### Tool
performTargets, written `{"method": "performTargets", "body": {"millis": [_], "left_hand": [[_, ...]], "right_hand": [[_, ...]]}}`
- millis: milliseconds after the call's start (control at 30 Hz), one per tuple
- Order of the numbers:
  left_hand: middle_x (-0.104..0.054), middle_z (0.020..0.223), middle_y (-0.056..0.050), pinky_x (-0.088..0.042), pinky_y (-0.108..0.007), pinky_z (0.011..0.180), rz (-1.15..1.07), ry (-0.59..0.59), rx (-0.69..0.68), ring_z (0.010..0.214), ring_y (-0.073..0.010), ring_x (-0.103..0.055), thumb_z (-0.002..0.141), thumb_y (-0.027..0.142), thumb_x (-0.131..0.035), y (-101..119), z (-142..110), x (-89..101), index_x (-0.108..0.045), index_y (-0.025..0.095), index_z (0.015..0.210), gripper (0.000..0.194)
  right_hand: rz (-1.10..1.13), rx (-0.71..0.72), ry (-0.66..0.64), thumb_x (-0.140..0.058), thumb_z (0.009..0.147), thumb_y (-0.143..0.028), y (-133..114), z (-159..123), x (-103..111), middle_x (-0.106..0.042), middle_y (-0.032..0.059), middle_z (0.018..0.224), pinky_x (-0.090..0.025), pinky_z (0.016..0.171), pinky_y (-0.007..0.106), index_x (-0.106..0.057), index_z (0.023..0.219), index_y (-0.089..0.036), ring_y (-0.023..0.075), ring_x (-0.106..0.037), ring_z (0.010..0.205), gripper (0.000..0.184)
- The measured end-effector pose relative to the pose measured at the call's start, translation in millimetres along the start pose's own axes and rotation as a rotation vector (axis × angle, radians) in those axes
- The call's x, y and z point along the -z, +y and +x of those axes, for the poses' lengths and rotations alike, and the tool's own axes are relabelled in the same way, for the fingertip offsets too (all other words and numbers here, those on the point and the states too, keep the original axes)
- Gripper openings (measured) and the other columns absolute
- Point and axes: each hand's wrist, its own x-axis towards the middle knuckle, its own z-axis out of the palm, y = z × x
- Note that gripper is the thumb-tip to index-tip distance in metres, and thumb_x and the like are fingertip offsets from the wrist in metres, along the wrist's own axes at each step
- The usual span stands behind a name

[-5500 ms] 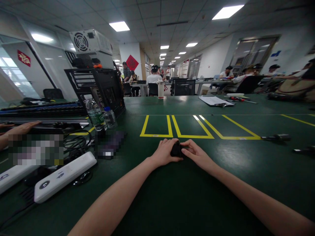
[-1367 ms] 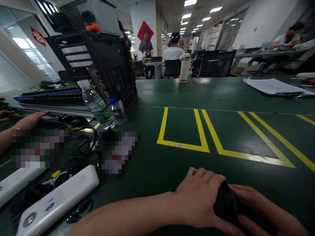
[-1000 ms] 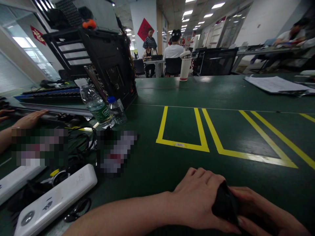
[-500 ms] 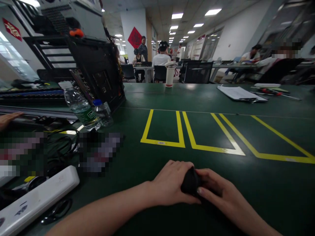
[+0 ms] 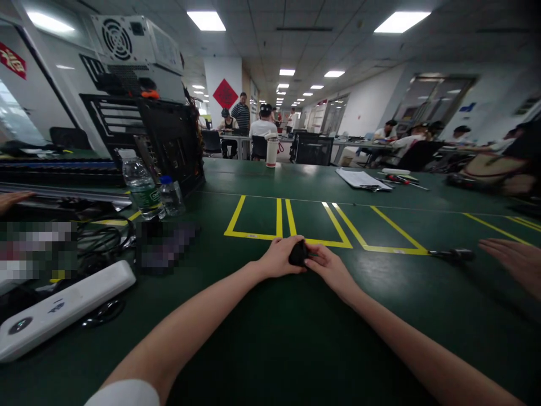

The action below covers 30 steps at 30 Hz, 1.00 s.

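A small black rounded object (image 5: 298, 254) is between my two hands, just in front of the yellow tape outlines (image 5: 313, 242) on the green table (image 5: 262, 332). My left hand (image 5: 279, 256) wraps round its left side. The thumb and fingers of my right hand (image 5: 332, 268) press against its right side. Much of the object is covered by my fingers, and its exact kind does not show.
A bottle (image 5: 141, 189), a smaller blue-capped bottle (image 5: 170, 197) and a white power strip (image 5: 63, 310) are at left. Another person's hand (image 5: 513, 262) is by a black screwdriver-like tool (image 5: 456, 255) at right. Another hand (image 5: 14, 201) shows far left. Clipboard (image 5: 363, 180) behind.
The view has shifted up and right, bringing the dark tool and another person's hand into sight. My hands are closer to the tape outlines, still around the black object.
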Motion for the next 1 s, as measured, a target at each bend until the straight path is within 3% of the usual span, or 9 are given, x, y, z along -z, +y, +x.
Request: {"method": "performTargets", "body": {"millis": [133,267,367,500,667,800,1000], "left_hand": [[-0.047,0.115,-0.006,-0.028,-0.037,0.093,-0.048,-0.033,0.029,0.104,-0.0214,-0.046,0.062,0.039,-0.066,29,-40,9.4,-0.034,0.02,0.116,0.066],[-0.049,0.111,-0.004,-0.036,-0.035,0.087,-0.095,-0.08,0.138,0.099,-0.022,-0.048,0.061,0.038,-0.066,49,-101,31.3,-0.035,0.023,0.116,0.065],[-0.047,0.114,-0.004,-0.036,-0.035,0.089,-0.092,-0.067,0.254,0.103,-0.0231,-0.046,0.061,0.035,-0.066,46,-153,53.8,-0.034,0.023,0.117,0.066],[-0.045,0.118,-0.004,-0.032,-0.035,0.095,-0.097,-0.043,0.431,0.109,-0.0238,-0.043,0.062,0.032,-0.065,33,-221,93.0,-0.031,0.022,0.119,0.067],[-0.044,0.121,-0.004,-0.03,-0.036,0.097,-0.139,-0.044,0.574,0.112,-0.0232,-0.041,0.064,0.03,-0.063,35,-276,138.3,-0.03,0.023,0.12,0.065],[-0.043,0.122,-0.003,-0.029,-0.038,0.098,-0.17,-0.05,0.595,0.113,-0.0238,-0.04,0.064,0.03,-0.064,33,-291,149.5,-0.03,0.024,0.121,0.067],[-0.047,0.117,-0.005,-0.033,-0.035,0.095,-0.131,0.001,0.56,0.108,-0.023,-0.044,0.062,0.033,-0.066,19,-280,136.7,-0.033,0.02,0.119,0.066]], "right_hand": [[-0.015,-0.006,-0.071,-0.055,0.07,-0.017,-17,-37,-18,-0.057,0.0046,0.103,-0.044,0.086,0.034,-0.05,0.098,-0.017,0.0169,-0.057,0.095,0.028],[-0.029,-0.009,-0.157,-0.058,0.07,-0.019,-36,-72,-59,-0.059,0.0026,0.094,-0.047,0.08,0.033,-0.051,0.092,-0.017,0.0168,-0.059,0.088,0.023],[-0.029,0.003,-0.215,-0.058,0.07,-0.02,-45,-81,-105,-0.06,0.0009,0.092,-0.048,0.076,0.031,-0.051,0.091,-0.019,0.0161,-0.059,0.085,0.023],[-0.009,0.052,-0.336,-0.062,0.067,-0.019,-47,-72,-180,-0.06,-0.0008,0.086,-0.047,0.07,0.028,-0.05,0.089,-0.02,0.0151,-0.059,0.079,0.025],[-0.12,0.169,-0.406,-0.063,0.067,-0.022,-51,-68,-252,-0.058,-0.0007,0.087,-0.044,0.07,0.029,-0.05,0.088,-0.023,0.0165,-0.056,0.08,0.025],[-0.161,0.222,-0.409,-0.061,0.067,-0.023,-52,-70,-269,-0.055,0.0005,0.089,-0.043,0.07,0.029,-0.049,0.089,-0.023,0.0169,-0.054,0.081,0.026],[-0.099,0.116,-0.432,-0.061,0.066,-0.018,-52,-58,-256,-0.057,0.0005,0.088,-0.046,0.068,0.028,-0.05,0.088,-0.021,0.0158,-0.057,0.077,0.024]]}}
